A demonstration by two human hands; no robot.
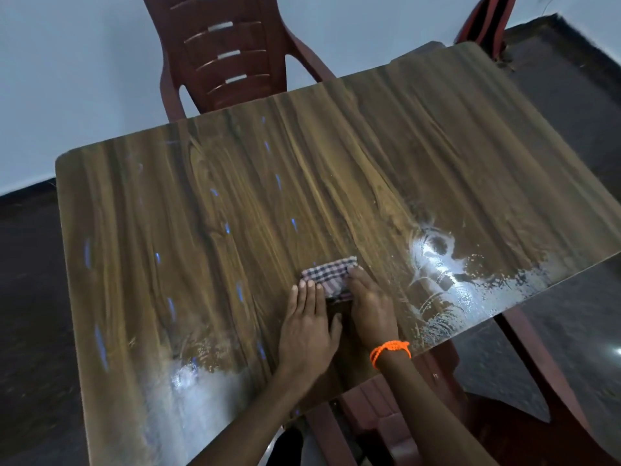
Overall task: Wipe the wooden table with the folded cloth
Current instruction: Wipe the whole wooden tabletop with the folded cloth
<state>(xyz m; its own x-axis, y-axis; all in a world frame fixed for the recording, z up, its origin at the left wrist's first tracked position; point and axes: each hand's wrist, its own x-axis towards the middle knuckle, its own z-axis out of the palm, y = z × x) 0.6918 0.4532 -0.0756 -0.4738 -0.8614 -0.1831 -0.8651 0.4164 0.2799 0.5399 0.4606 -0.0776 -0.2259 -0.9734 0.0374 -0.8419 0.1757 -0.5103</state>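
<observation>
toward 6 o'clock on the tabletop (235, 203), near its front edge, lies the folded cloth (327, 275), a small flat rectangle of checked fabric in dark and pale squares. its long axis runs from about 8 o'clock to 2 o'clock, the far corner pointing toward 2 o'clock. the left hand (307, 331) lies flat with straight fingers, its fingertips resting on the cloth's 8 o'clock end and its palm on the wood. the right hand (369, 307) also lies flat, fingers extended, pressing on the cloth's 4 o'clock side and covering that part; its wrist carries an orange beaded band (389, 351). neither hand curls round the fabric.

the tabletop is a glossy rectangular board with rounded corners and streaky brown wood grain. pale wet smears shine at 3 o'clock of the hands and at 7 o'clock near the front edge. no container shows in the view.

at 12 o'clock beyond the far edge stands a dark red plastic chair (228, 55) with a slotted back. another red chair (403, 415) sits under the near edge at 5 o'clock. the floor (30, 297) is dark.
</observation>
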